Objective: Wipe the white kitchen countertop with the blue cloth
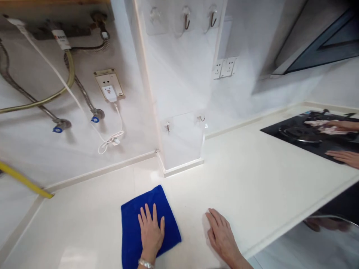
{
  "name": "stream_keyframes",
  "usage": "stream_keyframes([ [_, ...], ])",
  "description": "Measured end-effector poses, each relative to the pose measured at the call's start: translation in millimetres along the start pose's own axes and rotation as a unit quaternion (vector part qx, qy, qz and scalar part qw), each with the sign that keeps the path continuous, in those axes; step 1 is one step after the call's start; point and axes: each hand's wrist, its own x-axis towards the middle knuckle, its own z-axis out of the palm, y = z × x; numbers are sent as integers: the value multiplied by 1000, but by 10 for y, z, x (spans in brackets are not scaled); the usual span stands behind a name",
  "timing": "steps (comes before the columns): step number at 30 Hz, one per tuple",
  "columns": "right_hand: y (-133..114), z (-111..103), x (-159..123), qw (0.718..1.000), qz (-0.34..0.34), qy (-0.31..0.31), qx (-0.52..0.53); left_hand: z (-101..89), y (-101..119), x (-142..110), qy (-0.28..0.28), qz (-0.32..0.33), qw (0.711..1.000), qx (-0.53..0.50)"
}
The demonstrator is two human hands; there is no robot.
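My left hand (152, 233) lies flat on a blue cloth (130, 228), its fingers spread over the fabric and a bracelet at the wrist. The cloth is spread on the white countertop (238, 175), with its edges showing around the hand. To the right of the cloth, my right hand (223, 236) rests on the bare counter. Its fingers are slightly bent, the thumb stands a little apart, and I see nothing held in it.
At the far right, another person's hands (346, 157) are on a black gas stove (297, 136), one with a pale cloth (325, 127). A yellow pipe (25, 181) meets the counter at left. A wall pillar (182, 145) with hooks stands behind the cloth. The counter's front edge (303, 220) runs at right.
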Motion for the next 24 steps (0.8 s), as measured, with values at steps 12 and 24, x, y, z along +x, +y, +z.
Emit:
stream_keyframes([
  [12, 34, 75, 26, 1000, 19, -3, 12, 275, 1155, 160, -35, 131, 986, -99],
  [24, 165, 188, -6, 992, 33, 68, 105, 189, 1367, 478, -109, 183, 963, -163],
])
